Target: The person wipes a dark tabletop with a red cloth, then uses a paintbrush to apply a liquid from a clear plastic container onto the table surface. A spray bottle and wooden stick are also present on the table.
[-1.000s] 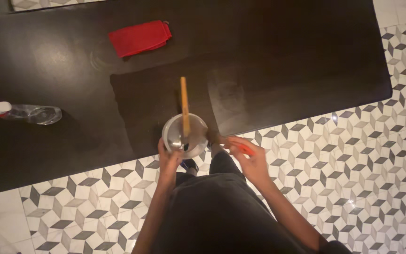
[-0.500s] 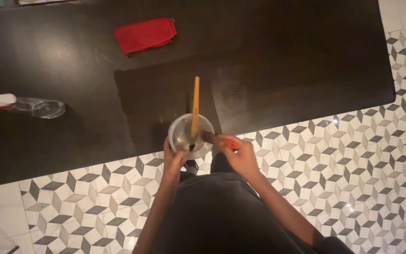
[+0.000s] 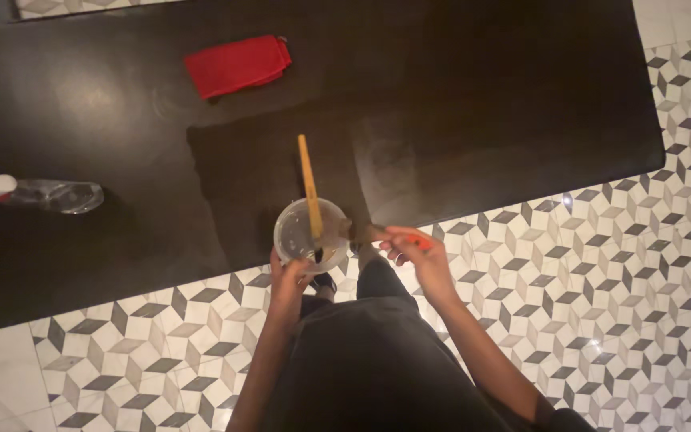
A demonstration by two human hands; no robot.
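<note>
My left hand (image 3: pixel 289 276) grips a clear round plastic cup (image 3: pixel 293 236) from below, at the near edge of a dark wooden table (image 3: pixel 457 104). A wooden-handled brush (image 3: pixel 308 186) stands in the cup and leans away from me. My right hand (image 3: pixel 417 256) holds a second brush with an orange-red handle (image 3: pixel 419 239). Its bristle end (image 3: pixel 353 230) rests against the cup's right rim.
A folded red cloth (image 3: pixel 237 64) lies on the far left part of the table. A clear spray bottle with a white head (image 3: pixel 37 194) lies on its side at the left edge. The floor (image 3: pixel 617 264) has grey and white cube-pattern tiles.
The wooden brush in the cup has tipped from leaning right to leaning slightly left. The cup and both hands have shifted a little to the left.
</note>
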